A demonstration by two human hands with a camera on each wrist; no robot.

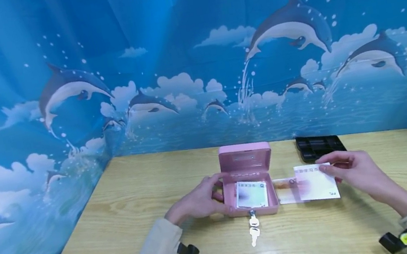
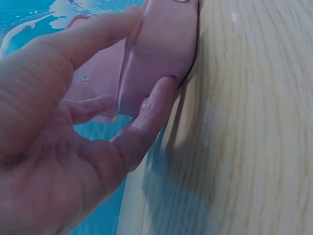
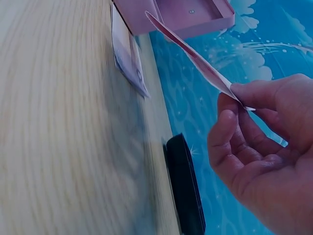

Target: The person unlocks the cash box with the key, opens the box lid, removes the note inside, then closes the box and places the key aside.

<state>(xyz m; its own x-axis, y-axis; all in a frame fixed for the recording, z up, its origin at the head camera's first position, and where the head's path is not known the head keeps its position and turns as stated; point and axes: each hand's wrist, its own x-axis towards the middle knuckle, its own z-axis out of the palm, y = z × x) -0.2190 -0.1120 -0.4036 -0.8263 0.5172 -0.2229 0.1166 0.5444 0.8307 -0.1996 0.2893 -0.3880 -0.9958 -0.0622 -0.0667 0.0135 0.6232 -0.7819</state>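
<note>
Pink box [image 1: 249, 182] stands open at mid-table [image 1: 121, 214], lid raised, with notes [image 1: 251, 194] lying inside. Left hand [image 1: 196, 203] grips the box's left wall, its fingers [image 2: 154, 110] curled against the pink side. Right of the box, the right hand [image 1: 352, 171] pinches a note [image 1: 311, 183] at its far edge between thumb and forefinger, lifted off the table; another note [image 3: 128, 58] seems to lie flat beneath it, though blur obscures this. Keys [image 1: 254, 227] hang from the lock at the box's front. Behind and to the right of the box sits a black tray [image 1: 319, 146].
</note>
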